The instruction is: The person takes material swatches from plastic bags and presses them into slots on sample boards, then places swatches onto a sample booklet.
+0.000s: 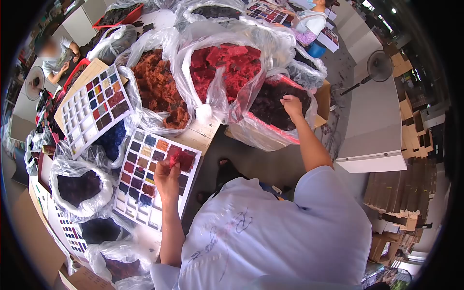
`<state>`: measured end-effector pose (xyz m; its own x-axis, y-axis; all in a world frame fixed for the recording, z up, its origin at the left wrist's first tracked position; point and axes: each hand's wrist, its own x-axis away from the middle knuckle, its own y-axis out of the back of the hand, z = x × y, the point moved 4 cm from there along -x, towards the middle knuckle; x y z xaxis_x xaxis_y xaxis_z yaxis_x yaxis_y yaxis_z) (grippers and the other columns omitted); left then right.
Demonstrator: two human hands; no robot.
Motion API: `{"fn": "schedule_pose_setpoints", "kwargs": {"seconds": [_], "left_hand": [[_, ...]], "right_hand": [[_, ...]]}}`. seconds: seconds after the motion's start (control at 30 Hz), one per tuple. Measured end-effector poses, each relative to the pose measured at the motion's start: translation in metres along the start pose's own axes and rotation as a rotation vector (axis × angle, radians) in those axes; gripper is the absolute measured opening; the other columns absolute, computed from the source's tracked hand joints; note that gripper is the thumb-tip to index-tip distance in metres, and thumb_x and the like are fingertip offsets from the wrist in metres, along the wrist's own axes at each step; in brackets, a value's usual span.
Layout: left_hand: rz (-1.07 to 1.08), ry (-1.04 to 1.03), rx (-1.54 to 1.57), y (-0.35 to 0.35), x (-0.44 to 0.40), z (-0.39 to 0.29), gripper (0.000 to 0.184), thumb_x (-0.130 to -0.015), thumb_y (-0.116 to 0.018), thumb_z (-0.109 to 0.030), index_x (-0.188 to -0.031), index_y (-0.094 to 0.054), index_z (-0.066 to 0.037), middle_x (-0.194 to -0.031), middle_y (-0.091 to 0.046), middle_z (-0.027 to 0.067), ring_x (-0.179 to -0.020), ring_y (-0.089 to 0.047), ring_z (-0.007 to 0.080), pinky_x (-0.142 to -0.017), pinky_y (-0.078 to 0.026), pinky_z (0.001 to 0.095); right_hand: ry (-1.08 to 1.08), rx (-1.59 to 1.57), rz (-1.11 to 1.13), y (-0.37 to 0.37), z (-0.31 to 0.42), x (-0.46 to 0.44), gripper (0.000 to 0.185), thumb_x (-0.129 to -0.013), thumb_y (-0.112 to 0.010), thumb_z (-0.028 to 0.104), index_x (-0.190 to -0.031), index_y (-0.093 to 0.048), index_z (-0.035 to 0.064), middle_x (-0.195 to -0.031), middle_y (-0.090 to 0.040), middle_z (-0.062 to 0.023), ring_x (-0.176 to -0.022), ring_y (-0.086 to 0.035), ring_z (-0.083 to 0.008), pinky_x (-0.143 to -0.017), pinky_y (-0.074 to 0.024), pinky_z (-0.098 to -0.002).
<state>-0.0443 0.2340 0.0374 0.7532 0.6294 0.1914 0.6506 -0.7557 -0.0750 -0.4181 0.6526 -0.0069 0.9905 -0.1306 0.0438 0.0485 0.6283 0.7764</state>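
Observation:
My left hand (pixel 166 178) is closed on a red swatch (pixel 177 158) above the white sample tray (pixel 151 223), whose compartments hold small pieces in many colours. A dark red piece (pixel 192 157) lies in the tray's upper right part, just beside the swatch. My right hand (pixel 291 105) reaches over a plastic-lined bin of dark pieces (pixel 276 107), its fingers pinched together. Whatever those fingers hold, if anything, is too small to make out. Bags of bright red pieces (pixel 227 65) and rust-orange pieces (pixel 157 87) stand between and beyond my hands.
A second sample tray (pixel 89 126) leans at the left, above several open plastic bags (pixel 104 193). One person (pixel 60 60) sits at the far left and another (pixel 311 24) at the upper right. A fan (pixel 379 66) and cardboard boxes (pixel 396 188) stand at the right.

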Motion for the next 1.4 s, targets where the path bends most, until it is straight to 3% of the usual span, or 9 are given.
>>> {"fn": "schedule_pose_setpoints", "kwargs": {"seconds": [0.23, 0.33, 0.5, 0.57, 0.73, 0.93, 1.07, 1.17, 1.4], "left_hand": [[-0.059, 0.074, 0.029, -0.012, -0.004, 0.0, 0.011, -0.089, -0.069, -0.005, -0.094, -0.059, -0.003, -0.081, -0.065, 0.0025, -0.065, -0.055, 0.0052, -0.062, -0.047, 0.0189], [-0.111, 0.035, 0.012, -0.028, -0.01, -0.007, 0.013, -0.088, -0.071, -0.008, -0.093, -0.059, -0.003, -0.077, -0.064, 0.0017, -0.064, -0.054, 0.0052, -0.06, -0.044, 0.0185], [-0.163, 0.071, -0.064, -0.062, -0.019, -0.007, 0.011, -0.089, -0.07, -0.007, -0.092, -0.059, -0.004, -0.08, -0.064, 0.0011, -0.066, -0.055, 0.0055, -0.062, -0.045, 0.0191], [-0.149, 0.064, -0.051, -0.078, -0.023, -0.01, 0.011, -0.089, -0.069, -0.007, -0.093, -0.059, -0.004, -0.084, -0.065, 0.0012, -0.068, -0.056, 0.0056, -0.063, -0.046, 0.0197], [-0.146, 0.078, -0.142, -0.093, -0.038, -0.012, 0.01, -0.089, -0.068, -0.006, -0.093, -0.06, -0.003, -0.084, -0.066, 0.0028, -0.069, -0.058, 0.0064, -0.065, -0.047, 0.0205], [-0.184, 0.093, -0.157, -0.083, -0.04, -0.019, 0.011, -0.089, -0.069, -0.006, -0.094, -0.06, -0.002, -0.086, -0.066, 0.0041, -0.071, -0.061, 0.0077, -0.067, -0.05, 0.0207], [-0.3, 0.103, -0.023, -0.038, -0.026, -0.028, 0.009, -0.09, -0.068, -0.007, -0.094, -0.061, -0.002, -0.085, -0.067, 0.005, -0.071, -0.064, 0.0109, -0.064, -0.053, 0.023], [-0.368, 0.158, -0.072, 0.055, -0.009, -0.009, 0.013, -0.091, -0.066, -0.01, -0.1, -0.063, -0.001, -0.084, -0.067, 0.0047, -0.07, -0.064, 0.0106, -0.062, -0.052, 0.0235], [-0.153, 0.279, -0.573, 0.159, 0.018, -0.012, 0.023, -0.087, -0.066, -0.008, -0.109, -0.07, -0.003, -0.079, -0.069, 0.0052, -0.065, -0.061, 0.0099, -0.057, -0.048, 0.0261]], "right_hand": [[0.07, 0.204, 0.255, -0.079, 0.0, -0.037, 0.022, -0.077, -0.076, 0.028, -0.09, -0.075, 0.0101, -0.093, -0.072, -0.0126, -0.091, -0.07, -0.0272, -0.081, -0.0538, -0.0376], [0.314, 0.309, 0.751, -0.102, 0.0, -0.028, 0.046, -0.071, -0.08, 0.038, -0.102, -0.071, 0.0056, -0.104, -0.07, -0.0158, -0.099, -0.067, -0.0301, -0.087, -0.0521, -0.0392], [0.633, 0.517, 0.598, -0.095, -0.011, 0.01, 0.043, -0.072, -0.077, 0.033, -0.104, -0.067, 0.0062, -0.106, -0.068, -0.0168, -0.104, -0.064, -0.0315, -0.088, -0.0513, -0.0414], [0.342, 0.256, 0.631, -0.088, -0.019, -0.002, 0.034, -0.076, -0.073, 0.027, -0.103, -0.067, 0.0084, -0.096, -0.07, -0.0165, -0.096, -0.066, -0.0335, -0.083, -0.0525, -0.0438], [0.382, 0.461, 0.45, -0.081, -0.036, -0.023, 0.026, -0.075, -0.073, 0.024, -0.097, -0.07, 0.0095, -0.089, -0.07, -0.0172, -0.085, -0.068, -0.0357, -0.074, -0.0533, -0.0455], [0.011, -0.089, 0.543, -0.058, -0.038, -0.045, 0.022, -0.078, -0.075, 0.017, -0.081, -0.068, -0.0035, -0.069, -0.064, -0.0063, -0.066, -0.059, -0.0137, -0.062, -0.0458, -0.0309], [0.368, -0.089, 0.24, -0.034, -0.003, -0.034, 0.02, -0.077, -0.07, 0.015, -0.086, -0.062, -0.001, -0.07, -0.065, -0.0143, -0.063, -0.065, -0.0231, -0.062, -0.0502, -0.0347], [0.531, -0.139, 0.319, -0.036, 0.062, 0.018, 0.014, -0.078, -0.07, 0.003, -0.087, -0.059, 0.0016, -0.071, -0.059, -0.0096, -0.053, -0.053, -0.0154, -0.055, -0.0447, -0.0327], [1.328, -0.392, 0.595, -0.1, 0.209, 0.242, 0.015, -0.075, -0.067, 0.003, -0.087, -0.057, 0.0041, -0.086, -0.06, -0.0094, -0.075, -0.061, -0.0288, -0.063, -0.0493, -0.0381]]}}
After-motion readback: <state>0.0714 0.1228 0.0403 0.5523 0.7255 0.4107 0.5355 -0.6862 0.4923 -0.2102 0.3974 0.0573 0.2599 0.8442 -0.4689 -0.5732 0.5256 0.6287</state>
